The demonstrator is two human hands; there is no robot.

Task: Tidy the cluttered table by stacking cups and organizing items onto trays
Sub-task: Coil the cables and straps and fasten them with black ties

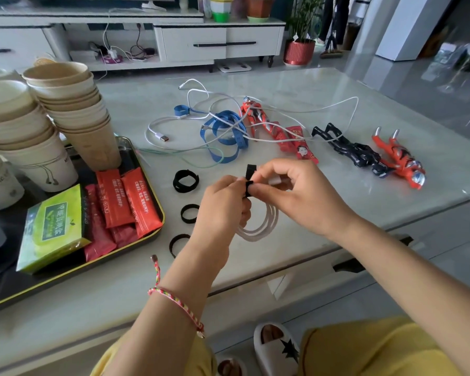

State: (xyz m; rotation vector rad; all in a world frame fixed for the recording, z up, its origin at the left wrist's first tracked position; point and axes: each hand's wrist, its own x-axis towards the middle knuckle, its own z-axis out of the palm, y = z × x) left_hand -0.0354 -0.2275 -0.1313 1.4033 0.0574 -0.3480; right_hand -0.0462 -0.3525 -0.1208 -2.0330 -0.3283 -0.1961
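Observation:
My left hand [224, 210] holds a coiled white cable [263, 226] just above the table, fingers curled round the bundle. My right hand [288, 191] pinches a black fastening strap [249, 175] that wraps the coil's top. Three more black strap loops [185, 181] lie on the table to the left of my hands. A dark tray [147, 240] with a yellow rim at the left holds stacked paper cups [73, 104], red sachets [128, 199] and a green box [53, 226].
Behind my hands lie tangled white cables [201, 123], a blue strap [225, 137], a red packet [299, 145] and three toy figures [399, 158]. The glass table edge [337, 248] runs close under my right wrist. A white cabinet stands beyond.

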